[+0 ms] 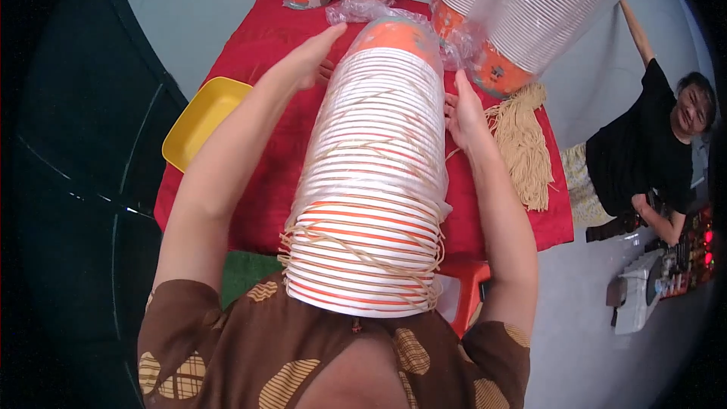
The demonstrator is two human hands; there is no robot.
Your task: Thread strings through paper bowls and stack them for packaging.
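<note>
A long stack of nested paper buckets (363, 257) lies pointing away from me, its near rims against my chest. White rims, orange sides and thin tan cord handles show along it. Clear plastic film (371, 106) covers the far and middle part; the nearest rims stick out bare. Left of the stack's far end, my left hand (312, 59) is open with fingers stretched out, apart from the stack. My right hand (468, 112) is open along the right side, close to the film; whether its fingers touch it I cannot tell.
A red-covered table (254, 204) carries a yellow basin (201, 121) at left and a bundle of tan cords (522, 155) at right. Wrapped bucket stacks (541, 11) stand at the back. An orange-red stool (471, 288) is below. A person in black (644, 144) stands at right.
</note>
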